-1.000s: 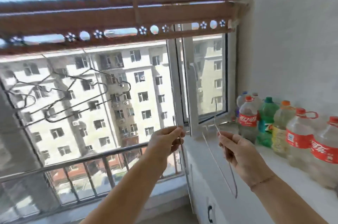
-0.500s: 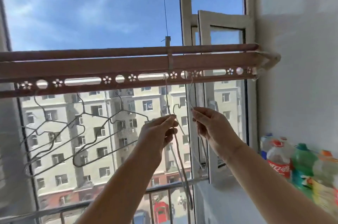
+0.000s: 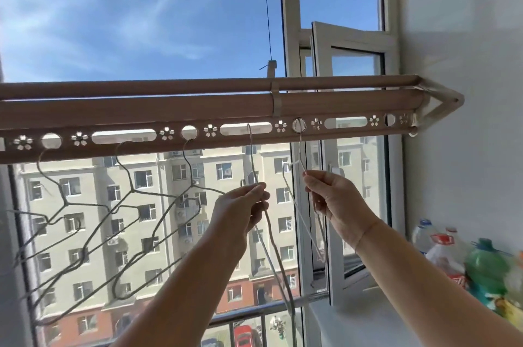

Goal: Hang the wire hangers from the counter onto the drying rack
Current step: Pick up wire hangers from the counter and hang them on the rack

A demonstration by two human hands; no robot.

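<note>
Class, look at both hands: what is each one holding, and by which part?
The left hand pinches one wire hanger at the base of its neck; the right hand pinches a second wire hanger at the same spot.

Three hung hangers (image 3: 132,183) are crowding the air under the left half of the drying rack (image 3: 198,109), wires splaying down and left and blocking a pass there. Under the rack's middle, left hand (image 3: 240,205) and right hand (image 3: 334,196) are pinching the hooked left-hand hanger (image 3: 252,154) and right-hand hanger (image 3: 301,148), leaving a narrow gap between. Open window sash (image 3: 351,43) is standing just behind the right hand. Toward the rack's right end, a slot (image 3: 345,122) and round hole (image 3: 390,119) are showing no hook, and the air beneath is lying open down to the counter (image 3: 368,318). Bottles (image 3: 452,256) are lining the counter's right edge by the wall (image 3: 467,63).
</note>
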